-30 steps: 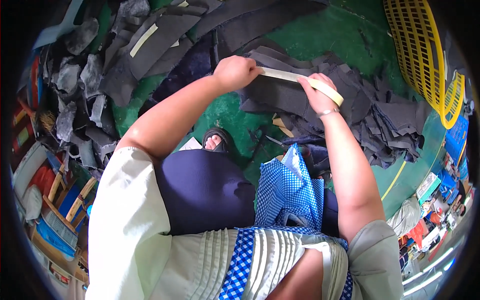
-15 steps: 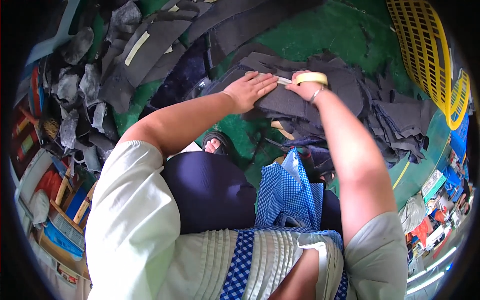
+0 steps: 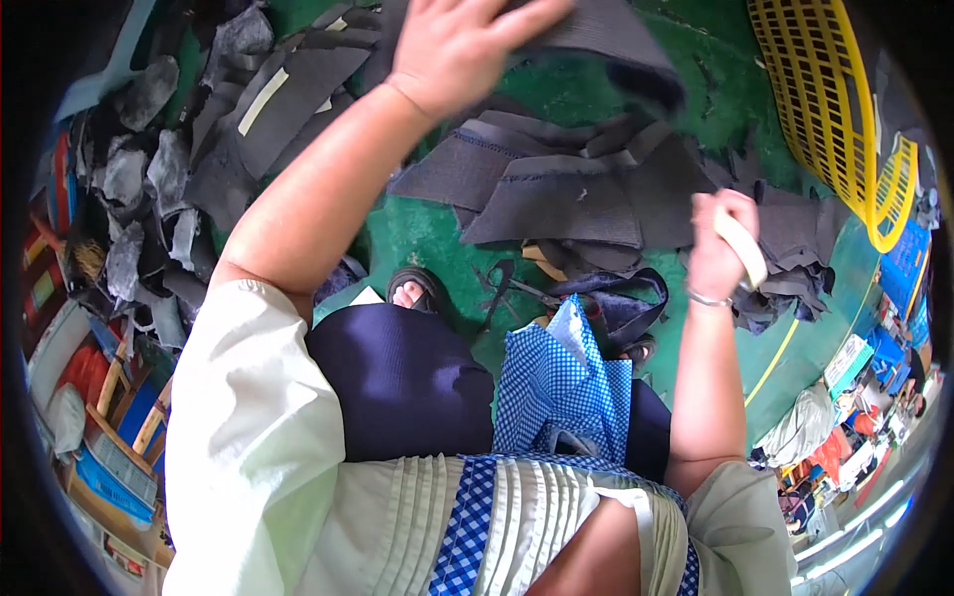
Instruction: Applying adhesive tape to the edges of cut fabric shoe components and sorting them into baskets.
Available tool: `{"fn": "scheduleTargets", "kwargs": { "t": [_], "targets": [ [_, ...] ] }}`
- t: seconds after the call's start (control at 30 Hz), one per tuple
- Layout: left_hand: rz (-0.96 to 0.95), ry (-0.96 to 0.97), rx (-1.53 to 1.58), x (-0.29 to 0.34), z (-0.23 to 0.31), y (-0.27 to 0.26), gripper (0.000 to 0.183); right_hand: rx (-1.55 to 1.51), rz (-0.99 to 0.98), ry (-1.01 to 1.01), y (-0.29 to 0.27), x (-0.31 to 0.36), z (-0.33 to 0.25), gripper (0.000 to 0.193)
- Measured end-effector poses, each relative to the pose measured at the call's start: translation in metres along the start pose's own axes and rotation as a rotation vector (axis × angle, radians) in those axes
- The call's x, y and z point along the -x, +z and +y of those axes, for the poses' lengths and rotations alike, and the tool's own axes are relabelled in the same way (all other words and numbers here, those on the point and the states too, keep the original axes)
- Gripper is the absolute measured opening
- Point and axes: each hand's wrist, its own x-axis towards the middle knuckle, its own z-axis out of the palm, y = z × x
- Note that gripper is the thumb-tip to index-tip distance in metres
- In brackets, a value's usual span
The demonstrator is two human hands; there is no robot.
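My left hand [image 3: 459,45] is raised at the top of the view and grips a dark grey fabric piece [image 3: 616,50] that hangs off to its right. My right hand [image 3: 720,248] is closed around a roll of cream tape [image 3: 743,246], held above the right edge of a stack of dark grey fabric pieces [image 3: 566,194] on the green floor [image 3: 427,233]. Black scissors [image 3: 512,288] lie on the floor just in front of the stack, near my sandalled foot [image 3: 412,290].
More grey fabric pieces [image 3: 268,99] are spread at the upper left. A yellow plastic basket [image 3: 830,99] lies at the upper right. Wooden frames and coloured boxes [image 3: 109,417] stand at the left. My dark skirt and a blue checked cloth [image 3: 561,382] fill the middle.
My left hand has lifted a grey fabric piece up off the stack. My right hand, still holding the tape, has moved down and to the right, away from the left hand.
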Motion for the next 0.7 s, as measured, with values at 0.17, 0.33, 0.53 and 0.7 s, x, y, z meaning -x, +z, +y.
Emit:
{"fn": "scheduleTargets", "kwargs": {
  "t": [0.17,0.33,0.53,0.7],
  "targets": [
    [-0.634,-0.019,-0.531,0.05,0.003,-0.039,0.046,-0.024,-0.373,0.141,0.046,0.018,-0.016,0.113],
    [-1.073,-1.207,0.777,0.037,0.091,-0.023,0.036,-0.249,-0.498,0.153,0.069,0.015,-0.036,0.137],
    [-1.006,-1.362,1.488,0.023,0.129,-0.013,0.024,-0.207,-0.542,-0.022,0.075,0.01,-0.038,0.132],
    [-0.856,-1.258,1.141,-0.027,0.113,-0.016,0.025,0.855,-0.269,-0.461,0.006,-0.054,0.024,0.119]
  ]
}}
